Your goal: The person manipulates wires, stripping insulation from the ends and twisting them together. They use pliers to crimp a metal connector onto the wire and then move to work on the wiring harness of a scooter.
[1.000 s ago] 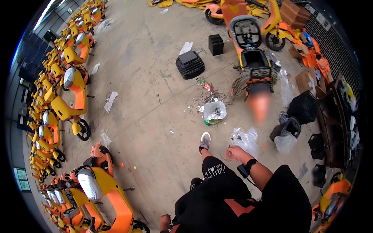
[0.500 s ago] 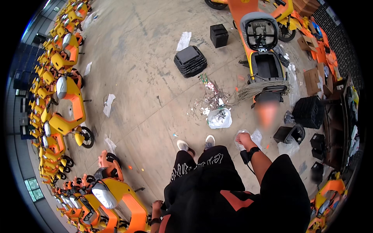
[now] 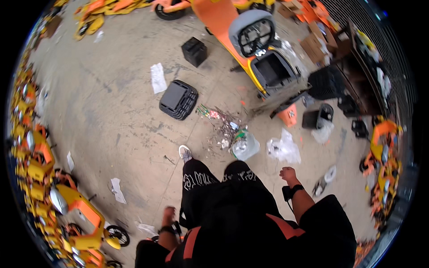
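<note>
My right hand (image 3: 288,173) hangs beside my right thigh, fingers curled into a loose fist with nothing visible in it. Beyond it, apart from the hand, a crumpled clear plastic bag (image 3: 284,148) lies on the floor. My left hand (image 3: 169,215) is low beside my left leg; motion smears its fingers, and no held thing can be made out. Ahead of my feet stands a whitish plastic-lined bucket (image 3: 245,146), next to a scattered heap of thin sticks and scraps (image 3: 222,126). An orange scooter (image 3: 225,31) stands farther ahead with its grey seat (image 3: 251,30) raised over a black storage box (image 3: 273,70).
A stack of black plastic trays (image 3: 178,100) and a black box (image 3: 194,51) sit on the floor ahead. Yellow-orange scooters (image 3: 80,219) line the left. On the right are a black bin (image 3: 311,119), cardboard boxes (image 3: 313,48), a dark cabinet (image 3: 359,76) and more scooters (image 3: 384,147).
My view has turned right, so the open-seated scooter and tray stack appear farther left. My left hand has swung forward into view. My right hand no longer overlaps the plastic bag.
</note>
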### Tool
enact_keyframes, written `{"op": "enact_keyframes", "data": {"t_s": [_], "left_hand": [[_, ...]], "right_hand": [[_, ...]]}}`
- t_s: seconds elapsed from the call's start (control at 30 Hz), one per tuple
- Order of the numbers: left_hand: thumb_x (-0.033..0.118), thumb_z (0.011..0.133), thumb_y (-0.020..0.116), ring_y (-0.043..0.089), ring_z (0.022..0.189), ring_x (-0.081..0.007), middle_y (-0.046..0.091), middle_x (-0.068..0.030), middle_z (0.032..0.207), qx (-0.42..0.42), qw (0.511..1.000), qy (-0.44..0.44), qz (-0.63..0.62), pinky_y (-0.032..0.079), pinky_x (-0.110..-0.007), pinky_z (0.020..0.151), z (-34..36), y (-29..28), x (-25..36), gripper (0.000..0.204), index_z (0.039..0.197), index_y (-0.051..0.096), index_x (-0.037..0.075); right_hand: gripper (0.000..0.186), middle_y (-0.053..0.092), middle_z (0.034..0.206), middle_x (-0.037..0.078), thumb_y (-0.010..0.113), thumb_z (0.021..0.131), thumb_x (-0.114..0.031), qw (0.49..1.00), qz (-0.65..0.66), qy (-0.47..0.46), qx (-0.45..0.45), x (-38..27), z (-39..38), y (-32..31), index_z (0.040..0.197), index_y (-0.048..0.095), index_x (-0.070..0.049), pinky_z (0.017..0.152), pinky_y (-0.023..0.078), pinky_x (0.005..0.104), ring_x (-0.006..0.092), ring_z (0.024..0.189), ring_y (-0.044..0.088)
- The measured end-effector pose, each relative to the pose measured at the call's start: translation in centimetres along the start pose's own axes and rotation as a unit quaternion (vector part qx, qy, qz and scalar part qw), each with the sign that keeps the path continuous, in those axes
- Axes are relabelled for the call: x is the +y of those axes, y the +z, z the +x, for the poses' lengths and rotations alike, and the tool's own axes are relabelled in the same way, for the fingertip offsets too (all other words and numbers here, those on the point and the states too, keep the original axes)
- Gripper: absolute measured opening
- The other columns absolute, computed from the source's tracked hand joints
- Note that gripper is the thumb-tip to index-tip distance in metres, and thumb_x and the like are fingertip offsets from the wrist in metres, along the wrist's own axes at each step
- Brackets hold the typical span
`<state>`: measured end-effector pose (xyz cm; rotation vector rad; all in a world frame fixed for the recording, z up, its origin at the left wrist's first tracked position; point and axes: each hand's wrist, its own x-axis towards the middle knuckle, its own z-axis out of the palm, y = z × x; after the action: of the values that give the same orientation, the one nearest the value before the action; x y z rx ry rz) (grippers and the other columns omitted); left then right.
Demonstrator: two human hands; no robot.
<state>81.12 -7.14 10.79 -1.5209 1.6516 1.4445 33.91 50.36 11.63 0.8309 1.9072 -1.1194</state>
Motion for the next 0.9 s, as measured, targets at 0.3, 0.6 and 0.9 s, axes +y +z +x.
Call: {"op": "enact_keyframes", "data": {"t_s": [0.3, 0.6, 0.9], "left_hand": [[0.014, 0.085, 0.053, 0.030, 0.039, -0.0093, 0.035, 0.0044, 0.054, 0.073, 0.990, -0.006, -0.118, 0.024, -0.027, 0.037, 11.5, -22.3, 36.6, 0.010, 0.076, 0.050, 0.015], [0.016, 0.092, 0.052, 0.035, 0.046, -0.0105, 0.041, 0.0036, 0.059, -0.308, 0.922, 0.090, -0.218, 0.028, -0.026, 0.042, 5.9, -2.9, 67.7, 0.007, 0.090, 0.055, 0.010], [0.014, 0.092, 0.052, 0.039, 0.048, -0.0113, 0.043, 0.0018, 0.060, -0.477, 0.874, 0.085, -0.038, 0.031, -0.027, 0.044, -3.5, 12.5, 80.5, 0.009, 0.089, 0.055, 0.006]], "right_hand": [[0.021, 0.066, 0.089, 0.015, 0.046, 0.089, -0.015, 0.992, 0.085, 0.095, -0.028, 6.9, -17.5, 12.3, 0.101, 0.058, -0.004, 0.054, 0.049, 0.0363, 0.0264, 0.072, 0.065], [0.004, 0.055, 0.066, 0.007, 0.054, 0.073, -0.010, 0.956, -0.261, -0.044, -0.127, 15.4, -9.9, 15.1, 0.073, 0.057, -0.009, 0.052, 0.043, 0.0383, 0.0234, 0.064, 0.056], [0.024, 0.068, 0.084, 0.010, 0.054, 0.090, -0.017, 0.911, 0.355, -0.172, 0.118, -12.3, -8.7, 15.7, 0.104, 0.061, 0.001, 0.059, 0.050, 0.0290, 0.0174, 0.069, 0.065]]}}
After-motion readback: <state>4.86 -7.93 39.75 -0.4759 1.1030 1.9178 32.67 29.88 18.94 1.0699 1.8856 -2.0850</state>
